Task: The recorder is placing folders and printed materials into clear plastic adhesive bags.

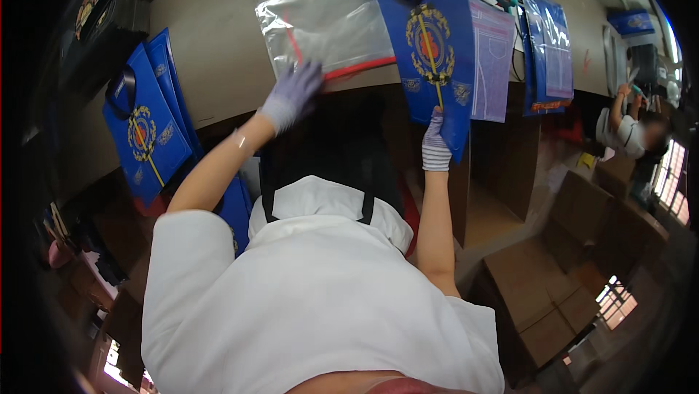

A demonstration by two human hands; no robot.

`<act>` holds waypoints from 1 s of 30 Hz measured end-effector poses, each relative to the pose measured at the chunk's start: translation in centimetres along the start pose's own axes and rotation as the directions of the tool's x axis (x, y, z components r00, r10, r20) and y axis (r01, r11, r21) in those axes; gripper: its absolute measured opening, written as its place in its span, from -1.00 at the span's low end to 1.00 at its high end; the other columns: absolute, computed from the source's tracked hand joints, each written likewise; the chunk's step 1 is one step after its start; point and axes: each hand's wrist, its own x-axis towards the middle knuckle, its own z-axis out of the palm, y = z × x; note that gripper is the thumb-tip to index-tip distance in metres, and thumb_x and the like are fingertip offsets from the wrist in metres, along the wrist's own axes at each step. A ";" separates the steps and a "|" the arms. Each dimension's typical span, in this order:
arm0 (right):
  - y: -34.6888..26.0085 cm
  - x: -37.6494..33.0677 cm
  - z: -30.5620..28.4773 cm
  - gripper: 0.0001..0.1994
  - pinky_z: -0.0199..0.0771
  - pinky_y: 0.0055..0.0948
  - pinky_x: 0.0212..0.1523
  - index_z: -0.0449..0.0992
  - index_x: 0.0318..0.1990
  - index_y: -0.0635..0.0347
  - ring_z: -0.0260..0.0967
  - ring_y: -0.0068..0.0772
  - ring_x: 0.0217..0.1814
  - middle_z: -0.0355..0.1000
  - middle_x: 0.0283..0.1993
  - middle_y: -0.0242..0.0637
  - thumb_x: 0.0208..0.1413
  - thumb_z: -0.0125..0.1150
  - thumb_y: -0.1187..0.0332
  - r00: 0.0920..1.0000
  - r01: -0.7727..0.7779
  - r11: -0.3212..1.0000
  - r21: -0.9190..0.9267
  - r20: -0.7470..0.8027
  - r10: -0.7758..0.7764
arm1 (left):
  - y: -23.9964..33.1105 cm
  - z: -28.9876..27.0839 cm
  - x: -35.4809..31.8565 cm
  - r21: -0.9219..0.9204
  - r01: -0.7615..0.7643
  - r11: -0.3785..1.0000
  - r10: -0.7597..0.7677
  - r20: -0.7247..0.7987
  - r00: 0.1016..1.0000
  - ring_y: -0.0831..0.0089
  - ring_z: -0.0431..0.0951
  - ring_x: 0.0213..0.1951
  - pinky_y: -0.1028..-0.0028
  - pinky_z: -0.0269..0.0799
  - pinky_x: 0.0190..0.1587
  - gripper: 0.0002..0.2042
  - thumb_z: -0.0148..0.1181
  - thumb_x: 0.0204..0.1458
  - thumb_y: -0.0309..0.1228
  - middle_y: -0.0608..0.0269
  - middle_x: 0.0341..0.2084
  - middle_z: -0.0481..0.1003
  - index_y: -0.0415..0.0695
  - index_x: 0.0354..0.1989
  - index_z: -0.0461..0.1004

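My right hand (437, 146), in a striped white and purple glove, is closed on the lower edge of a blue paper bag (453, 37). The bag bears a round gold and red emblem, and a dark ribbon handle hangs at its top. On the table, left of this bag, lie clear plastic bags (335, 26) with a red strip along the near edge. My left hand (295, 92), in a pale purple glove, is at their near left corner. Its fingers are stretched out and a little blurred, with nothing seen in them.
More blue bags (149, 132) stand at the table's left edge, near a dark box (102, 12). A purple printed bag (492, 59) and wrapped blue bags (547, 48) lie to the right. Cardboard boxes (539, 285) stand lower right. Another person (630, 128) works at far right.
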 end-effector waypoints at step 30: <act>-1.1 -13.3 -10.6 -0.72 0.37 -0.42 -0.12 0.40 -0.07 0.34 0.43 -0.23 -0.19 0.46 -0.20 -0.10 0.09 0.08 0.38 0.975 -0.127 0.978 -0.167 0.161 0.154 | -7.5 2.8 9.2 -0.723 0.559 0.405 -0.373 0.428 0.823 0.48 0.46 -0.59 0.49 0.38 -0.40 -0.80 0.11 -0.11 -0.31 0.23 -0.67 0.50 -0.19 -0.47 0.56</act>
